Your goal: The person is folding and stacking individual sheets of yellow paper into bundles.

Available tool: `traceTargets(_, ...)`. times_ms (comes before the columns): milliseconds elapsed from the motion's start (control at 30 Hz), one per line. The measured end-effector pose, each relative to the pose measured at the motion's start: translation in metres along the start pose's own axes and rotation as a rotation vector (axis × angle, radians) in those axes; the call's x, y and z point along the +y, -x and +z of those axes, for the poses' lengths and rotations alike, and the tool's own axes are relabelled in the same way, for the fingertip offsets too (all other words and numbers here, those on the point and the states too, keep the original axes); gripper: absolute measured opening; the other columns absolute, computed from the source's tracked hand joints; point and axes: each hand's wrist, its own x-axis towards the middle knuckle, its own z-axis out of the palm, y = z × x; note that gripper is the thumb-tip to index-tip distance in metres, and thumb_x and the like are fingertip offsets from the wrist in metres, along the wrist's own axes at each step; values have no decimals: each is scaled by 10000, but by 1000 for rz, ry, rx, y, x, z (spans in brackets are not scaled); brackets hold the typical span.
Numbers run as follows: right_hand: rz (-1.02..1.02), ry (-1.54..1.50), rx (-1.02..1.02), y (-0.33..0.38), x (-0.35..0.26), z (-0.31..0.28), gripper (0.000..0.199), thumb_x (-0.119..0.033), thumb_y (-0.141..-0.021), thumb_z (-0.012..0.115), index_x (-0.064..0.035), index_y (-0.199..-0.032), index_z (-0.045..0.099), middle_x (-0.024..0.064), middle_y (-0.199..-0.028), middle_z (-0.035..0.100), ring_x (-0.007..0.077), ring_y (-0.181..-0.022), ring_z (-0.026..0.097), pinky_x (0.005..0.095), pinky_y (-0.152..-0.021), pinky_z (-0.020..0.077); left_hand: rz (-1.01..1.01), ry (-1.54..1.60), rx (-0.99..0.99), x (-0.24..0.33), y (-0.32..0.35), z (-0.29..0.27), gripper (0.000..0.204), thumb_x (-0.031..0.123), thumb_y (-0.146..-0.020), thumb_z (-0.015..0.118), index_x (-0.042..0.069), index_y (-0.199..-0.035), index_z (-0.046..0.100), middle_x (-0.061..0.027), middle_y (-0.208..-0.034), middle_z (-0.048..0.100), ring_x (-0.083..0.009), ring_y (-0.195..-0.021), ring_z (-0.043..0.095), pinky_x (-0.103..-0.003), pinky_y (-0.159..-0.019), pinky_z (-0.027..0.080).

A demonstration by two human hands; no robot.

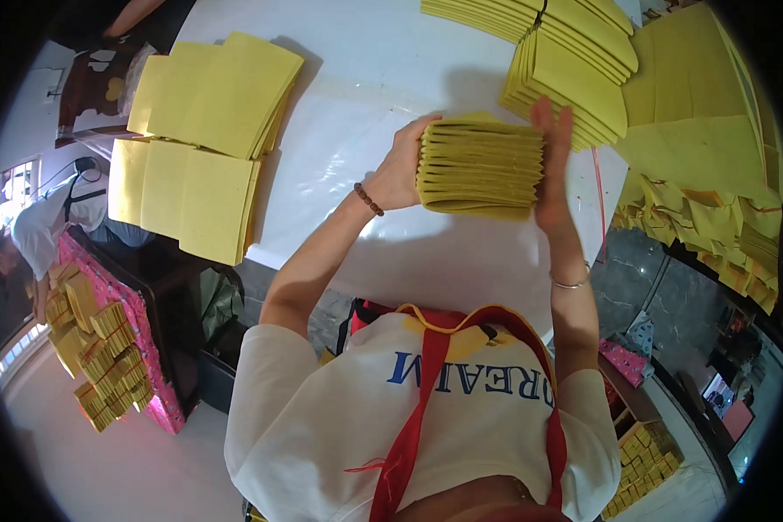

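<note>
A thick stack of folded yellow paper (480, 165) stands on the white tabletop (348, 113), its many folded edges facing me. My left hand (403, 165) grips the stack's left end, the thumb side toward me and most fingers hidden behind the paper. At the right end my right hand (555, 170) is held upright and flat, fingers stretched out, its palm against or very close to the paper. A dark beaded bracelet (369, 199) circles my left wrist, and a bangle (571, 284) my right.
Two fanned piles of yellow paper (204, 96) lie at the left of the table. More folded yellow bundles (570, 74) sit at the far right, beside large yellow sheets (687, 78). Another person (48, 226) is at the left, near a pink-covered table (152, 365) with tied bundles.
</note>
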Motion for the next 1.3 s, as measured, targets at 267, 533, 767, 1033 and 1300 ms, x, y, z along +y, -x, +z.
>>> traceTargets(267,242,315,-134,-31,-31,20,757,-50,-789,632,-90,-1418,212,112,-1441,236,211,-1308,274,299,-1040,282,-176,252,82,16,-6,3,860,229,-574,822,-22,-1226,320,-159,-1130,519,-249,-1007,519,-353,-888,424)
traceTargets(533,163,-85,-58,-18,-20,16,665,-268,-902,527,-118,-1438,162,118,-1439,235,234,-1311,255,341,-1062,242,-179,139,77,-3,14,6,977,210,-586,852,14,-1301,215,-148,-1223,455,-226,-1128,467,-349,-945,402)
traceTargets(767,265,-78,-18,-7,17,-5,778,-636,-877,309,-116,-1437,163,100,-1430,297,230,-1307,288,343,-1073,239,-296,246,52,-7,13,-3,923,179,-584,852,29,-1264,246,-127,-1198,458,-218,-1097,478,-356,-934,406)
traceTargets(1033,-152,181,-344,10,6,6,1218,-504,-560,814,-102,-1430,63,138,-1415,273,243,-1323,246,403,-1057,266,-194,334,41,0,17,1,855,229,-589,837,-4,-1221,311,-113,-1144,489,-201,-1064,493,-357,-936,392)
traceTargets(1300,91,345,-211,32,57,-5,1170,-155,-539,866,-89,-1405,82,97,-1344,355,241,-1244,366,390,-1039,331,-457,512,-99,-56,30,12,680,205,-687,743,-11,-1221,382,-162,-1096,541,-276,-978,541,-360,-879,430)
